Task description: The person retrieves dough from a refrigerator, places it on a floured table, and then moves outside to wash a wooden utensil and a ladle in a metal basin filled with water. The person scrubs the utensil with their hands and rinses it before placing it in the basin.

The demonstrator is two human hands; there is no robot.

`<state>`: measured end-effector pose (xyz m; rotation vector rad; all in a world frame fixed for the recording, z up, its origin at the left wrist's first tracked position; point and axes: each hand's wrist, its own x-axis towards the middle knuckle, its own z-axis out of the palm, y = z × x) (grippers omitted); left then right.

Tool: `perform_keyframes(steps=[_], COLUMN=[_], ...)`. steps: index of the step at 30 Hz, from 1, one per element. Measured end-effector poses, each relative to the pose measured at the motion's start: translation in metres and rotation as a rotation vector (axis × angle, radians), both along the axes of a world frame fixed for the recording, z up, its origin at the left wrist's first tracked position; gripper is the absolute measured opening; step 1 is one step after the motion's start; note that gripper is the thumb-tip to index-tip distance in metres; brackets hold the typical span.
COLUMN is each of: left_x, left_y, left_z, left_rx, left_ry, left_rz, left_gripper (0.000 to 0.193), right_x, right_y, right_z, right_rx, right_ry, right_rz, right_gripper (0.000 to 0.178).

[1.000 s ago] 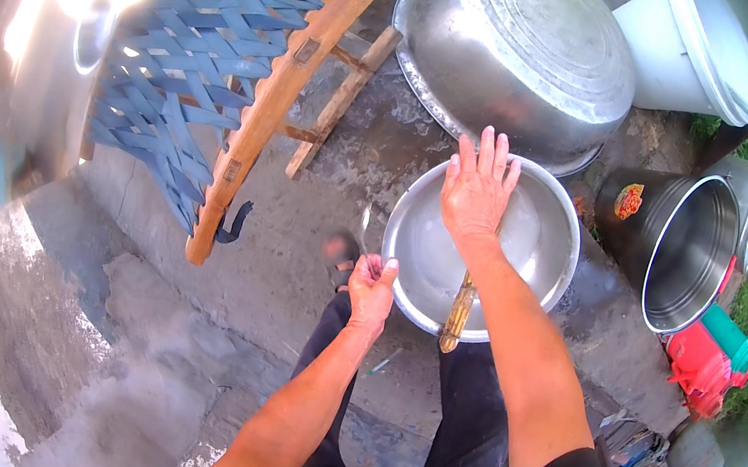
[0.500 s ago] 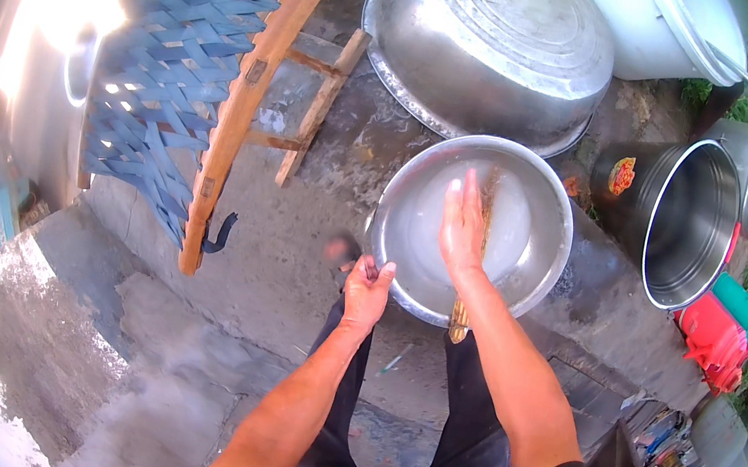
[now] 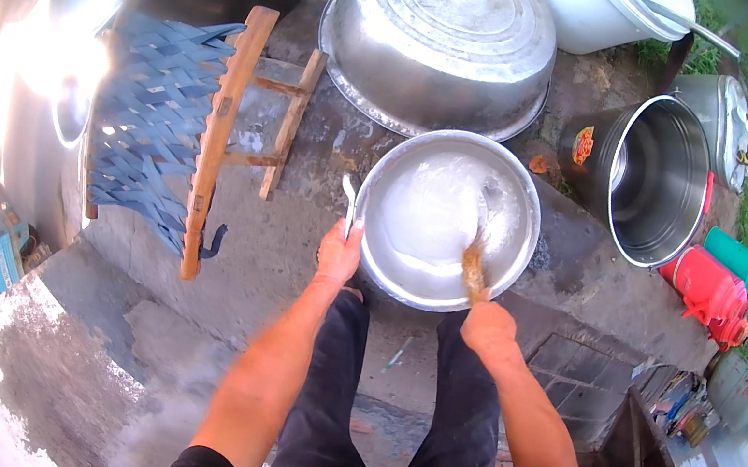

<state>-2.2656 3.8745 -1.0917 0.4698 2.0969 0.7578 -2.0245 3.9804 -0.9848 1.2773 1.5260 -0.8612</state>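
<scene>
A round metal basin (image 3: 529,199) with whitish, cloudy liquid in it sits in front of me, above my knees in the view. My right hand (image 3: 488,328) is closed round the lower end of a short straw brush (image 3: 474,267) at the near right rim. The brush slants into the basin, its frayed tip against the inside. At the basin's left side my left hand (image 3: 339,252) is closed on a slim, shiny metal piece (image 3: 348,198) that looks like the basin's handle. Its lower part is hidden in the fingers.
An overturned large metal tub (image 3: 449,35) lies beyond the basin. To the left stands a wooden stool (image 3: 229,113) with a woven blue seat. On the right are a dark metal bucket (image 3: 591,160), red containers (image 3: 713,287) and a white bucket (image 3: 591,9).
My right hand, flat and spread over the basin before, has taken hold of the straw brush. My left hand has shifted from the rim to the metal piece. The whole view has moved slightly.
</scene>
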Motion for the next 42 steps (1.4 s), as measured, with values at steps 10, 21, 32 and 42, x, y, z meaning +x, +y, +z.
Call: perform_keyframes(steps=[10, 21, 32, 42], left_x=[0.002, 0.006, 0.013, 0.038], left_y=[-0.034, -0.007, -0.017, 0.004], left_z=[-0.026, -0.011, -0.038, 0.009], left_rx=[-0.007, -0.143, -0.279, 0.027], left_ry=[-0.169, -0.198, -0.141, 0.065], left_rz=[0.088, 0.057, 0.088, 0.055], left_gripper=[0.025, 0.029, 0.028, 0.021], right_x=[-0.121, -0.078, 0.042, -0.021], right_y=[0.082, -0.038, 0.019, -0.071], right_z=[0.021, 0.004, 0.039, -0.021], right_rx=[-0.556, -0.251, -0.111, -0.133], right_ry=[0.776, 0.557, 0.251, 0.369], right_rz=[-1.55, -1.564, -1.149, -1.012], right_gripper=[0.023, 0.044, 0.037, 0.044])
